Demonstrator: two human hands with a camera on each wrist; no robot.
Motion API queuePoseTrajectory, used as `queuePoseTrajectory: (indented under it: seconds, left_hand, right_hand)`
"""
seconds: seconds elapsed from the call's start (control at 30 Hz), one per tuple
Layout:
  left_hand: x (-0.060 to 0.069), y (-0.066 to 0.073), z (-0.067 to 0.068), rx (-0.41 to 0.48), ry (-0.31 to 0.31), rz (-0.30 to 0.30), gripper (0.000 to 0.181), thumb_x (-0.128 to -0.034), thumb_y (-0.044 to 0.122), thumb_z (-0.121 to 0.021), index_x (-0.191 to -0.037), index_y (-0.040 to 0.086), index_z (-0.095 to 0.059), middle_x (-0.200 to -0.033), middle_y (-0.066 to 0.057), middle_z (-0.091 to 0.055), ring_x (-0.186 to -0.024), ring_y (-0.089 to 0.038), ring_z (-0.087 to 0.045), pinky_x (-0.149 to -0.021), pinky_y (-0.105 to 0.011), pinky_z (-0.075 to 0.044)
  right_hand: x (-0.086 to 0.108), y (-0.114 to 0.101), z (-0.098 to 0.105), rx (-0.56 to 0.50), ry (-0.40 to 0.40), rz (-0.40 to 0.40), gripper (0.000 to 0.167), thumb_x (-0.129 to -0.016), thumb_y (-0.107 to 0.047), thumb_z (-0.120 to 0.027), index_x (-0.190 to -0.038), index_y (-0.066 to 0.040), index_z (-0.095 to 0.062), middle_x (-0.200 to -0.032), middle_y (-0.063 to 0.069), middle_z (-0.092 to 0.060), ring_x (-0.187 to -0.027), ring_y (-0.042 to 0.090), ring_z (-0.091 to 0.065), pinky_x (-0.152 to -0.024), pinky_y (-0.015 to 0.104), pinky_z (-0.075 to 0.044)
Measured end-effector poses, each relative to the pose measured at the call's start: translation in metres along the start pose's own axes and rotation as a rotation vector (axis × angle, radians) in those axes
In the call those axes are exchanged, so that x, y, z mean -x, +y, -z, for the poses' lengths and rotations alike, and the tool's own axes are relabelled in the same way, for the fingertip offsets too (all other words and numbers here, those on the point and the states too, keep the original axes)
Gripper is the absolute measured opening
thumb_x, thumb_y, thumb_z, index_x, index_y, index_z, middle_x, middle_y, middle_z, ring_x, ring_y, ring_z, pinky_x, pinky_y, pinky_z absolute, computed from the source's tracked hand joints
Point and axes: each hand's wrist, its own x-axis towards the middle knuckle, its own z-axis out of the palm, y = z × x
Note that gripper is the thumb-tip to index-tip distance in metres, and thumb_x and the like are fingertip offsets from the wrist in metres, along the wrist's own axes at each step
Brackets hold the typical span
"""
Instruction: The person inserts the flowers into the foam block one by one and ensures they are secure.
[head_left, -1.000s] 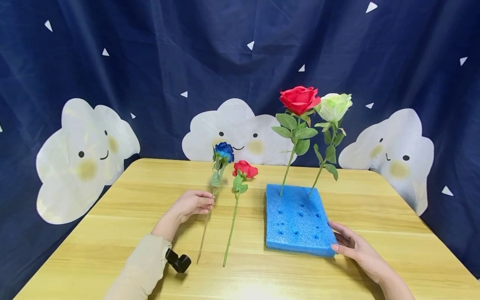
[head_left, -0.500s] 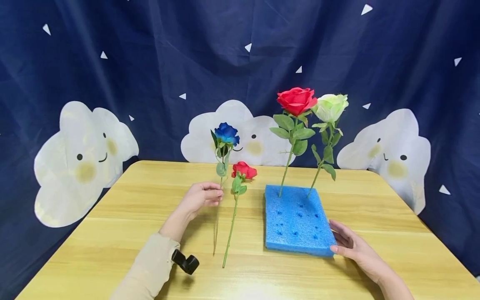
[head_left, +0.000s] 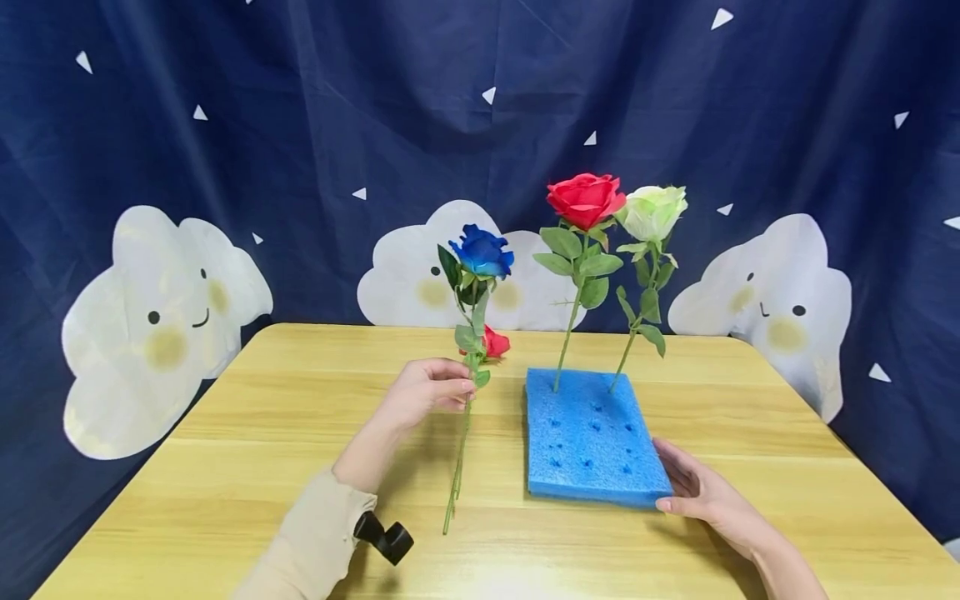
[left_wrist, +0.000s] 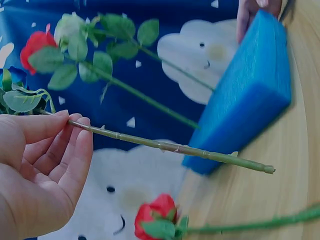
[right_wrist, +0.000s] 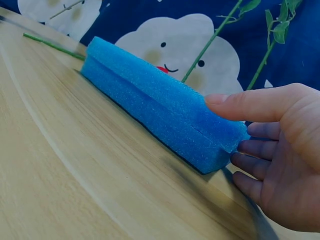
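My left hand (head_left: 427, 392) pinches the stem of a blue artificial rose (head_left: 482, 252) between thumb and fingertips. The rose stands nearly upright, its bare stem (left_wrist: 165, 145) slanting down from the fingers. Behind it, partly covered in the head view, a red rose (head_left: 497, 342) lies on the table. My right hand (head_left: 708, 496) holds the near right corner of a blue foam block (head_left: 585, 450), thumb on the front edge and fingers along the side. Another red rose (head_left: 587, 202) and a pale green-white rose (head_left: 654, 213) stand in the block's far end.
Several small holes dot the top of the foam block. The wooden table (head_left: 247, 467) reaches back to a dark blue curtain (head_left: 420, 108) printed with smiling clouds. A black wrist mount (head_left: 384, 537) sticks out from my left sleeve.
My left hand has lifted the blue rose and carried it rightward, tilting it upright; it now overlaps the lying red rose. My right hand has stayed at the foam block.
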Motion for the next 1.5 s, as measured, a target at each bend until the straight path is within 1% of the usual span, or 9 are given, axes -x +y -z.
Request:
queuePoseTrajectory:
  seconds: [0.13, 0.3, 0.47, 0.7, 0.87, 1.17, 1.3, 1.37, 1.5]
  left_hand:
    - [0.002, 0.01, -0.014, -0.045, -0.053, -0.056, 0.023, -0.0837, -0.003, -0.062, -0.101, -0.017, -0.057, -0.077, -0.004, -0.065, -0.069, -0.011, -0.063, -0.068, -0.03, -0.055]
    - [-0.002, 0.02, -0.035, -0.099, -0.124, -0.149, 0.021, -0.0836, -0.004, -0.062, -0.099, -0.018, -0.059, -0.08, -0.013, -0.066, -0.069, -0.014, -0.064, -0.069, -0.035, -0.056]
    - [-0.009, 0.028, -0.056, -0.087, -0.171, -0.214, 0.017, -0.0834, -0.008, -0.061, -0.097, -0.018, -0.06, -0.081, -0.019, -0.067, -0.068, -0.015, -0.065, -0.068, -0.037, -0.056]
    - [-0.018, 0.038, -0.085, -0.082, -0.205, -0.227, 0.017, -0.0828, -0.008, -0.062, -0.097, -0.017, -0.062, -0.084, -0.025, -0.066, -0.071, -0.022, -0.066, -0.069, -0.036, -0.056]
    - [-0.023, 0.044, -0.104, -0.088, -0.231, -0.244, 0.016, -0.0833, -0.009, -0.061, -0.098, -0.016, -0.063, -0.088, -0.027, -0.065, -0.073, -0.019, -0.066, -0.069, -0.033, -0.056]
    - [-0.032, 0.042, -0.133, -0.089, -0.249, -0.276, 0.017, -0.0848, -0.007, -0.061, -0.1, -0.013, -0.064, -0.091, -0.023, -0.065, -0.078, -0.029, -0.066, -0.068, -0.027, -0.055]
    - [-0.036, 0.041, -0.146, -0.113, -0.233, -0.279, 0.016, -0.0842, -0.005, -0.063, -0.099, -0.01, -0.066, -0.089, -0.016, -0.067, -0.074, -0.022, -0.067, -0.067, -0.025, -0.055]
    - [-0.039, 0.039, -0.152, -0.138, -0.218, -0.276, 0.015, -0.084, -0.002, -0.064, -0.098, -0.008, -0.067, -0.087, -0.013, -0.068, -0.07, -0.015, -0.066, -0.066, -0.023, -0.055]
    - [-0.045, 0.033, -0.164, -0.182, -0.198, -0.264, 0.014, -0.0844, 0.001, -0.065, -0.096, -0.005, -0.069, -0.086, -0.011, -0.068, -0.068, -0.009, -0.064, -0.066, -0.021, -0.054]
  right_hand:
    - [-0.001, -0.001, 0.0, 0.014, -0.006, -0.014, 0.077, -0.086, 0.002, -0.06, -0.141, 0.015, -0.008, -0.143, 0.039, -0.005, -0.115, -0.017, -0.032, -0.092, 0.006, -0.029]
    - [-0.001, -0.002, -0.001, 0.022, -0.005, -0.013, 0.076, -0.087, 0.001, -0.059, -0.142, 0.014, -0.009, -0.143, 0.039, -0.006, -0.115, -0.017, -0.033, -0.092, 0.006, -0.029]
    - [0.001, -0.002, -0.001, 0.02, 0.006, -0.031, 0.076, -0.087, 0.0, -0.059, -0.142, 0.012, -0.009, -0.143, 0.039, -0.008, -0.113, -0.017, -0.034, -0.091, 0.006, -0.03]
    - [0.001, -0.002, -0.001, 0.012, 0.006, -0.033, 0.075, -0.087, 0.0, -0.059, -0.142, 0.013, -0.009, -0.143, 0.039, -0.008, -0.113, -0.016, -0.035, -0.091, 0.007, -0.03]
    - [0.0, -0.002, -0.002, 0.024, 0.019, -0.021, 0.075, -0.087, 0.001, -0.06, -0.142, 0.013, -0.01, -0.142, 0.04, -0.011, -0.113, -0.015, -0.036, -0.091, 0.007, -0.031]
    - [0.0, -0.001, -0.003, 0.006, 0.014, -0.017, 0.075, -0.087, 0.001, -0.059, -0.142, 0.013, -0.01, -0.142, 0.041, -0.011, -0.114, -0.014, -0.037, -0.091, 0.007, -0.032]
    - [0.0, -0.001, -0.003, 0.014, 0.028, 0.011, 0.074, -0.086, 0.003, -0.059, -0.141, 0.015, -0.011, -0.14, 0.042, -0.013, -0.114, -0.013, -0.038, -0.091, 0.007, -0.032]
    - [0.0, 0.0, -0.003, 0.016, 0.028, 0.027, 0.073, -0.086, 0.003, -0.059, -0.14, 0.015, -0.011, -0.139, 0.043, -0.014, -0.114, -0.012, -0.039, -0.091, 0.008, -0.032]
    - [-0.001, 0.002, -0.003, 0.016, 0.022, 0.05, 0.072, -0.086, 0.004, -0.058, -0.14, 0.016, -0.012, -0.138, 0.044, -0.014, -0.115, -0.011, -0.04, -0.091, 0.008, -0.032]
